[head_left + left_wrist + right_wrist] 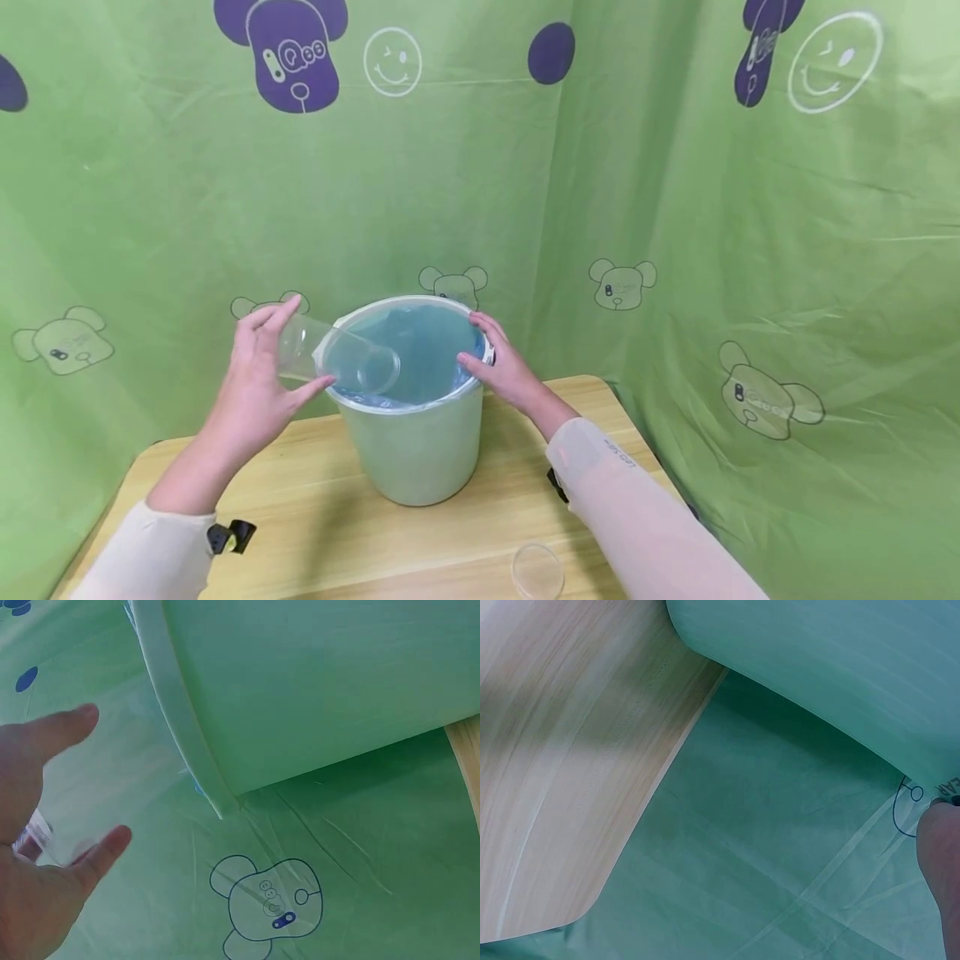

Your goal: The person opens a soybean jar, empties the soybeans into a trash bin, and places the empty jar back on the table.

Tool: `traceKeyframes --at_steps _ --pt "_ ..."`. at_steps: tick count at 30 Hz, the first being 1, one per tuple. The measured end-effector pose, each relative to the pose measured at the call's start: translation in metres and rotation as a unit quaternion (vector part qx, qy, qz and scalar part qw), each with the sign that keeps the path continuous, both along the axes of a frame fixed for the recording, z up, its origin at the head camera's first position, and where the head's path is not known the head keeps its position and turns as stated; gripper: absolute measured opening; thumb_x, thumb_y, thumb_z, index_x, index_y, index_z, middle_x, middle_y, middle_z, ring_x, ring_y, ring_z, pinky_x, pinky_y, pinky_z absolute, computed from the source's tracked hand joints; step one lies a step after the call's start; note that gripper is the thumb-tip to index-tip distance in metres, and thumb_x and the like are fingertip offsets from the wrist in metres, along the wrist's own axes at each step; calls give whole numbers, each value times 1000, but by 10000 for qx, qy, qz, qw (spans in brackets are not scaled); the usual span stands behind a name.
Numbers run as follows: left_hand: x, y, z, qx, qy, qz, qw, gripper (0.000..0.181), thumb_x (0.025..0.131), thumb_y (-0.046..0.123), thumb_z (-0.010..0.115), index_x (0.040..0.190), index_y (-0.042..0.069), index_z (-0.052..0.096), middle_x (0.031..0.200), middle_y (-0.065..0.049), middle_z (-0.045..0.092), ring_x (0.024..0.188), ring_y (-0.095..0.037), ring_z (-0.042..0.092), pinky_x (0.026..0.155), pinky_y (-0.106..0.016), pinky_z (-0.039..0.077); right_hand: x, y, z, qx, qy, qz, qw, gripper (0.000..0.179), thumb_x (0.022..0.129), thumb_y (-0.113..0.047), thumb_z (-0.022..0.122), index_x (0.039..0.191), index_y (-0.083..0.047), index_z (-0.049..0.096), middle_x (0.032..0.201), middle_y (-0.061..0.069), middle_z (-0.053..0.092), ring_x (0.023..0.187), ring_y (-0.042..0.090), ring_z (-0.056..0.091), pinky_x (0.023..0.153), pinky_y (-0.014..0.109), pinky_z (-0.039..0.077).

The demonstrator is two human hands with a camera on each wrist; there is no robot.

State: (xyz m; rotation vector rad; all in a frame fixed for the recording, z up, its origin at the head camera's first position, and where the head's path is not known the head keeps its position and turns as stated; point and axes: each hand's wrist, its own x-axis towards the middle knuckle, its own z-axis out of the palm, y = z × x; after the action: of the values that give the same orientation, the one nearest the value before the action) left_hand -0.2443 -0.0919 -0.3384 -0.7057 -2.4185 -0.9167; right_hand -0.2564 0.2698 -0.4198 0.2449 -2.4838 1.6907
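Observation:
A pale green bucket (pixel 416 454) lined with a thin blue bag (pixel 427 350) stands on the wooden table. Between thumb and fingers, my left hand (pixel 258 379) holds a clear plastic cup (pixel 300 346), tipped sideways with its far end over the bucket's left rim. The left wrist view shows that hand's fingers (pixel 105 859) beside the bucket wall (pixel 300 682). My right hand (pixel 502 362) grips the rim on the other side. In the right wrist view only a bit of that hand (pixel 941 855) appears, low at the right edge.
A clear round lid-like piece (pixel 537 572) lies near the front of the table (pixel 405 558). Green curtains (pixel 450 192) with bear prints hang close behind and to the right. The table's right edge runs beside my right forearm.

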Motion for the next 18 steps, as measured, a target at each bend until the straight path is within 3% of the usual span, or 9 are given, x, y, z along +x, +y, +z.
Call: traceKeyframes --at_steps 3,5,9,10,12,15,16,17,18 --pt "2 -3 -1 359 -469 257 9979 104 80 18 98 165 30 39 158 -24 30 136 -47 46 106 -74 52 0 0 -1 -3 -29 -1 10000 83 102 -28 73 171 -25 28 182 6 17 156 51 41 111 56 58" --pt "4 -7 0 777 -949 493 9912 98 82 29 97 163 28 42 160 -21 28 136 -44 47 105 -67 54 0 0 -2 -18 -84 14 10000 83 102 -29 73 171 -26 28 182 5 18 155 50 42 111 55 59" --pt "3 -22 3 1785 -1930 726 9621 92 90 45 89 161 24 34 166 -14 34 129 -26 56 99 -34 61 1 0 -2 -39 -82 28 10000 82 102 -29 73 171 -26 28 182 5 17 155 50 43 110 54 60" --pt "2 -27 4 2158 -2182 606 9498 88 93 44 86 159 23 32 165 -12 37 125 -20 58 95 -25 62 1 0 -2 -40 -69 14 10000 82 102 -29 73 171 -27 28 182 5 18 155 50 43 110 54 59" --pt "1 -35 2 3092 -2672 80 9126 73 100 39 78 153 23 30 161 -8 42 117 -11 65 90 -17 63 0 0 -2 -27 -40 -16 10000 82 102 -29 73 171 -27 29 182 5 18 155 50 42 110 55 59" --pt "1 -47 -6 4172 -3135 -743 8498 44 110 36 62 141 22 34 152 -2 48 116 -6 69 100 -21 62 0 1 -1 -29 -47 -35 10000 82 102 -28 73 171 -28 29 182 4 18 156 50 42 110 55 59" --pt "2 -50 -11 4366 -3228 -919 8347 34 112 38 56 136 21 39 148 2 51 118 -6 69 110 -25 58 -1 1 -1 -19 -44 -32 10000 82 102 -28 73 171 -28 29 182 4 18 155 50 42 110 55 60" --pt "3 -54 -15 4438 -3253 -1039 8285 29 115 41 50 135 21 44 145 5 54 121 -6 69 117 -30 55 -1 1 -1 -11 -33 -19 10000 82 102 -28 73 171 -27 29 182 4 17 155 50 42 109 54 60" --pt "5 -57 -21 4410 -3245 -1093 8296 30 115 44 45 134 21 50 143 8 58 124 -6 66 124 -32 48 -1 1 0 -9 -18 -5 10000 82 102 -28 72 171 -27 29 182 5 17 155 50 42 109 54 60"
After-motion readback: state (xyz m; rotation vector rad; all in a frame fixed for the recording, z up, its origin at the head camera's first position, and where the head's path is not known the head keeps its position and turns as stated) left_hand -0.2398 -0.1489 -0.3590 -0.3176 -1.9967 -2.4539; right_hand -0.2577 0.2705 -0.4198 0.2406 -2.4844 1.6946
